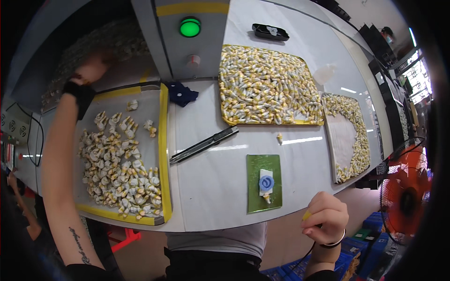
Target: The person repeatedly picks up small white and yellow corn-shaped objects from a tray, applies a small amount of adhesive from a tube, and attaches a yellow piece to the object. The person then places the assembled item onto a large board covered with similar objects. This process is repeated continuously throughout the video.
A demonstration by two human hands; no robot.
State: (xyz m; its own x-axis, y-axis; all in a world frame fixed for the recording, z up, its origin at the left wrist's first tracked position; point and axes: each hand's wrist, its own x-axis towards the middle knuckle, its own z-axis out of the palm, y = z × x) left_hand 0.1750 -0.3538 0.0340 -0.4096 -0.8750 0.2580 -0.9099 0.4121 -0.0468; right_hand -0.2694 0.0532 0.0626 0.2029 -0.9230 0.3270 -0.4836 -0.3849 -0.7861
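Observation:
My left hand reaches into a dark recess of a grey cabinet; its fingers are dim and blurred. Beneath that forearm lies a yellow-taped tray, holding a loose heap of small white-and-yellow pieces. My right hand is held at the table's front edge, fingers curled together. A bit of yellow shows at a fingertip, and I cannot make out what it is. To its left, a green mat carries a blue ring on a white block, with one small piece at the block's near end.
A large tray packed with small yellow-and-white pieces stands at the back; a partly filled tray sits right of it. A black bar, a dark blue cloth and a black case lie on the table. An orange fan stands beyond.

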